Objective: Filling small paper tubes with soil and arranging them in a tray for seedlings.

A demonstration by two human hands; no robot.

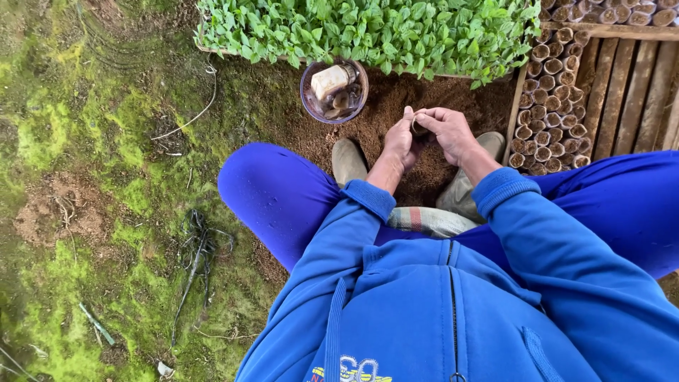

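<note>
You sit low over a patch of loose brown soil [396, 113], which runs from your shoes up to the long tray of leafy green seedlings [368, 28] across the top of the view; mossy green ground [85, 155] spreads off its left edge. At the soil's right edge stands a slatted wooden crate [629, 92], its near-left corner packed with rows of small soil-filled paper pots [552, 113] standing upright, mouths up. At the soil's far-left corner, just below the seedling tray, sits a clear round plastic bowl [334, 90] holding a pale block and some dark bits. Over the middle of the soil your two hands meet. The small brown tube-shaped pot [419, 128] lies right between them, in contact with both. Your left hand [398, 141] closes up against it from the left, thumb raised beside it; your right hand [450, 131] curls its fingers over it from the right and above, clamped on its top edge. Its long axis seems to run roughly upright, though most of it is hidden by your fingers, so you cannot be sure. Neither hand is nearer; both are on it, well apart from the bowl and near the crate's pots.
</note>
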